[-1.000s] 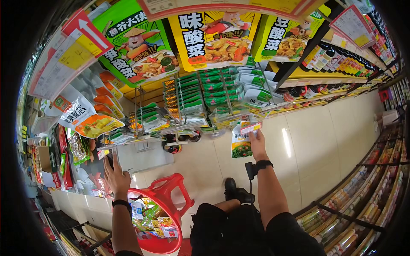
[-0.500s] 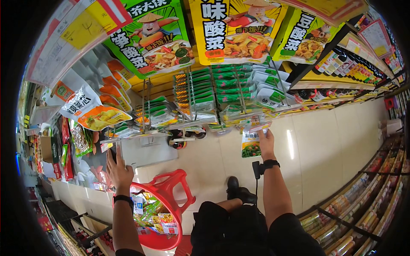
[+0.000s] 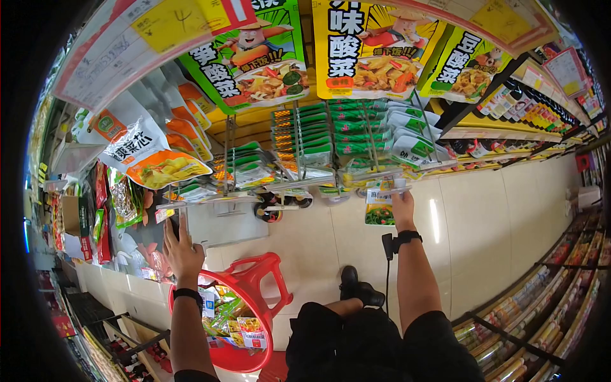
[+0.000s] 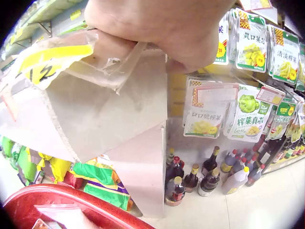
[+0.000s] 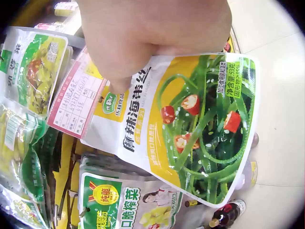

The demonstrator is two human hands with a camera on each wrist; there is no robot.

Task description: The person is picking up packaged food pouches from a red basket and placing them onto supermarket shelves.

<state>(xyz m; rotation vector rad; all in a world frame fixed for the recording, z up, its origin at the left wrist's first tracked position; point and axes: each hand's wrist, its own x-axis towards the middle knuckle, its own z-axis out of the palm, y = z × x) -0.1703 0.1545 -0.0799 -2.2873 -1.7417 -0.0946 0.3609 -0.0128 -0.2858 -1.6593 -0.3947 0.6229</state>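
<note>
My right hand point(image 3: 402, 209) pinches the upper part of a white, yellow and green seaweed packet point(image 3: 380, 207) at the front of the hanging rack. In the right wrist view the fingers of the hand point(image 5: 155, 36) cover the packet's point(image 5: 190, 129) top edge, beside a pink-edged price tag point(image 5: 78, 98). My left hand point(image 3: 183, 251) lies with extended fingers at a tag on the display's left corner. In the left wrist view that hand point(image 4: 162, 28) is over a pale panel point(image 4: 109, 109), against a torn clear sleeve with a yellow label point(image 4: 57, 59).
Pickle packets point(image 3: 359, 134) hang in rows on metal hooks, under large price signs point(image 3: 153, 38). A red basket point(image 3: 270, 318) with packets inside stands on the floor beside my legs. Dark bottles point(image 4: 209, 181) stand below the rack; another shelf point(image 3: 541, 305) runs along the right.
The head view has shifted, so the rack appears further right. The seaweed packet and my right hand appear further right, the packet slightly higher. My left hand stays at the corner.
</note>
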